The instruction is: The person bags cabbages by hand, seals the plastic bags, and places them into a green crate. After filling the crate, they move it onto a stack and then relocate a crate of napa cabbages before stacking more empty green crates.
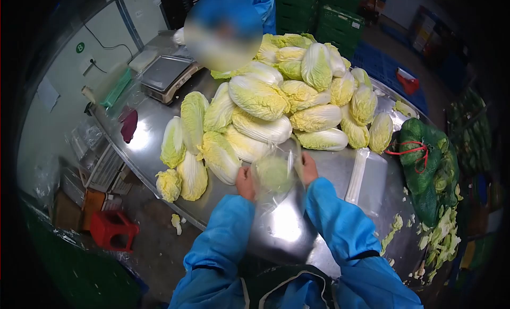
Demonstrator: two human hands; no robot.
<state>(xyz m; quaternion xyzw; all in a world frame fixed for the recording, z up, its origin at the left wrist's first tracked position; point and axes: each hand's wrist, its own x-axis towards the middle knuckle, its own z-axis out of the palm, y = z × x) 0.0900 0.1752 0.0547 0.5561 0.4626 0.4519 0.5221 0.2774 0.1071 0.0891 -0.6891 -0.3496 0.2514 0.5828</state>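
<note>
My left hand (245,182) and my right hand (309,170) are closed on opposite sides of a clear plastic bag (270,195), low over the metal table. Through the film shows a pale green, rounded form (274,173), which looks like the end of a napa cabbage; its outline is blurred. Just beyond the bag lies a large heap of napa cabbages (260,99). Left of my left hand, another napa cabbage (220,157) rests at the heap's near side. To the right of my right hand sits a stack of clear plastic bags (371,179).
A scale (167,75) stands at the table's back left. On the right are a green mesh sack (425,160) of vegetables and leaf scraps (443,237). A red stool (112,229) is on the floor at left. Across the table stands a person in blue sleeves (264,6).
</note>
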